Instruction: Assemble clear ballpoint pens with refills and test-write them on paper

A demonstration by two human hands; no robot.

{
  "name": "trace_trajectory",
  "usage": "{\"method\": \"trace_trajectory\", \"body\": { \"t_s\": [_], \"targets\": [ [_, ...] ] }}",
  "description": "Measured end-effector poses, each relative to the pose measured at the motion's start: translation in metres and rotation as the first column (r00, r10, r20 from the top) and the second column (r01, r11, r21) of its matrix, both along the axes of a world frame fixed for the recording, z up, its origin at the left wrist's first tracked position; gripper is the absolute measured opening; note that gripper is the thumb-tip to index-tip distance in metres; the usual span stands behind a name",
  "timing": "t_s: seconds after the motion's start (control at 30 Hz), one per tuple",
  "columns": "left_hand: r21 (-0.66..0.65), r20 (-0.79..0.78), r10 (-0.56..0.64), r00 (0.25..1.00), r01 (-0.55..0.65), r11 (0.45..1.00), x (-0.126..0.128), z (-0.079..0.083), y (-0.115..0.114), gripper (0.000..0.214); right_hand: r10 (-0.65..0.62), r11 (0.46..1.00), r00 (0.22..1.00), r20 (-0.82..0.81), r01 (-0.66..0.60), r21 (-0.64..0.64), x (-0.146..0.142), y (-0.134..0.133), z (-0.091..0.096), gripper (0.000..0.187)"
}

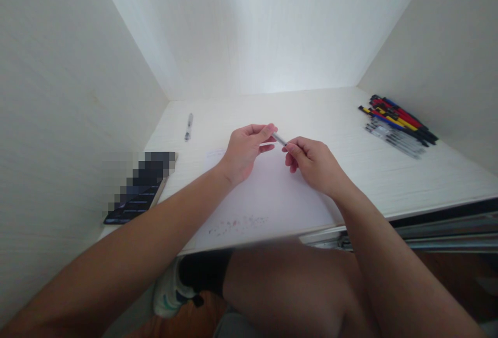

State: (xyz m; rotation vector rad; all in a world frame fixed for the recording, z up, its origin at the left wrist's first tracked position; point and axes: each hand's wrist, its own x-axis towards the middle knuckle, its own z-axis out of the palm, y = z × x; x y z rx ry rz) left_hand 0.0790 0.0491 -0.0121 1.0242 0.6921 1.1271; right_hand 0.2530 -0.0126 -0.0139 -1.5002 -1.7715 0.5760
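A slim pen (279,138) with a pale, see-through barrel is held between my two hands above a white sheet of paper (268,198). My left hand (247,148) pinches its upper left end between thumb and fingers. At the lower right end, my right hand (309,161) grips it, with thumb and index finger closed at a dark part. Fingers hide both ends of the pen. The paper bears small dark marks along its near edge and faint writing at its far left corner.
Another clear pen (189,127) lies at the back left. A partly pixelated dark device (143,192) leans by the left wall. Several red, yellow, blue and black pens (402,119) lie at right, beside several clear pens (395,139). Below the desk edge runs a metal drawer rail (447,237).
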Motion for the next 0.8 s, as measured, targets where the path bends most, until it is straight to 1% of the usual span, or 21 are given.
{"method": "trace_trajectory", "body": {
  "t_s": [0.17, 0.3, 0.4, 0.5, 0.6, 0.7, 0.8],
  "targets": [
    [0.030, 0.022, -0.045, 0.999, 0.044, 0.999, -0.002, 0.003, -0.001, 0.022, 0.060, 0.996, 0.991, -0.122, -0.068, -0.058, 0.003, 0.004, -0.005, 0.035],
    [0.040, 0.028, -0.050, 0.998, 0.049, 0.998, -0.002, 0.003, -0.001, 0.023, 0.092, 0.990, 0.973, -0.212, -0.113, -0.088, 0.003, 0.005, -0.006, 0.035],
    [0.025, 0.045, -0.020, 0.999, 0.019, 1.000, -0.001, 0.003, -0.001, 0.023, 0.065, 0.993, 0.984, -0.168, -0.080, -0.083, 0.000, 0.003, -0.003, 0.036],
    [0.001, 0.058, 0.005, 0.998, -0.005, 1.000, -0.001, 0.004, -0.001, 0.024, 0.011, 0.999, 1.000, -0.024, -0.012, -0.034, -0.003, 0.001, -0.001, 0.035],
    [-0.011, 0.051, 0.004, 0.999, -0.003, 1.000, 0.000, 0.004, -0.002, 0.024, -0.012, 1.000, 0.997, 0.081, 0.011, 0.007, -0.006, -0.001, 0.001, 0.034],
    [0.032, 0.068, -0.019, 0.998, 0.017, 0.999, 0.001, 0.002, 0.000, 0.025, -0.003, 1.000, 0.997, 0.073, 0.002, 0.006, -0.008, -0.001, -0.001, 0.034],
    [0.086, 0.107, -0.079, 0.991, 0.070, 0.994, 0.000, 0.002, 0.003, 0.025, 0.045, 0.999, 0.998, -0.036, -0.046, -0.028, -0.010, -0.001, -0.001, 0.028]
  ]
}}
